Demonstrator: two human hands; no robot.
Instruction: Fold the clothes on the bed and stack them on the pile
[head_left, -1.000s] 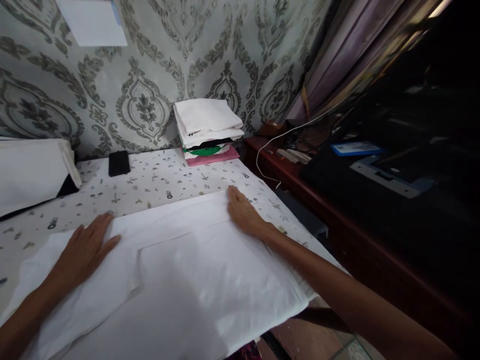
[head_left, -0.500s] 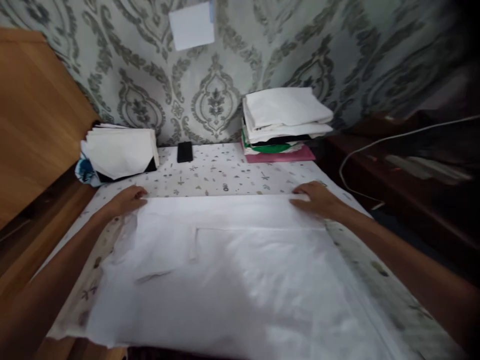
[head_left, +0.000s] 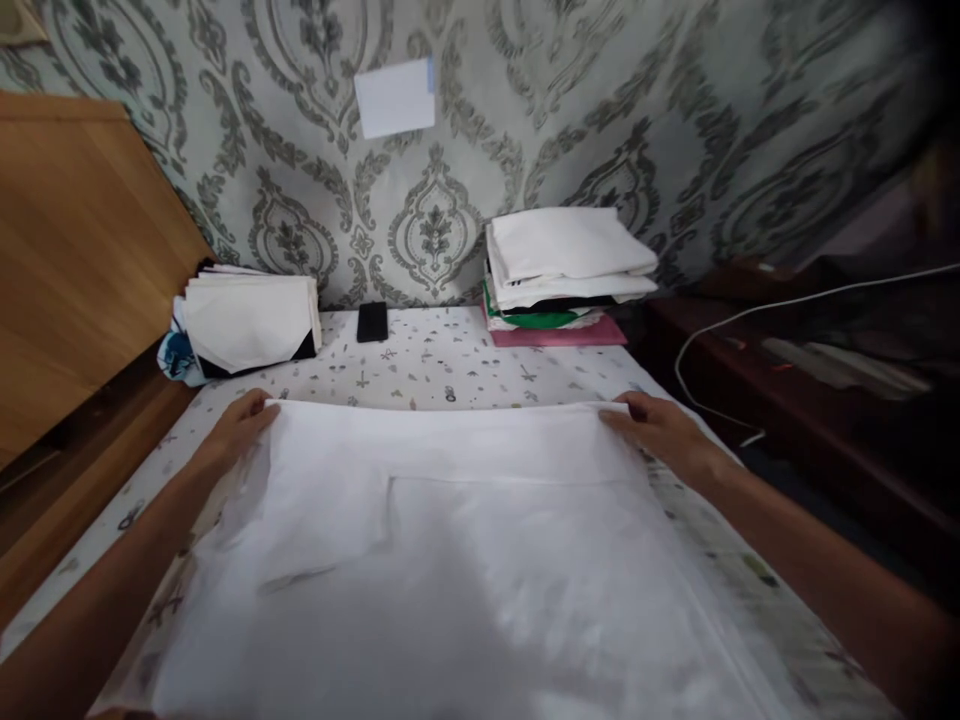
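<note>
A large white cloth [head_left: 420, 580] lies spread in front of me, sheer along its left edge, with a stitched line and a short slit-like mark on it. My left hand [head_left: 244, 425] pinches its far left corner between thumb and fingers. At the far right corner, my right hand [head_left: 656, 425] grips the same edge. The far edge is stretched nearly straight between both hands and seems slightly raised. The near end of the cloth runs out of view.
On the patterned bedsheet [head_left: 405, 370] are folded white clothes [head_left: 251, 320] at left, a black phone [head_left: 372, 322] and a stack of folded clothes [head_left: 566, 250] at right. A wooden panel [head_left: 82, 260] borders the left. A white cable [head_left: 810, 290] hangs at right.
Both hands have closed on the far corners of the cloth and drawn its edge taut, slightly wider apart. The camera view has tilted up a little.
</note>
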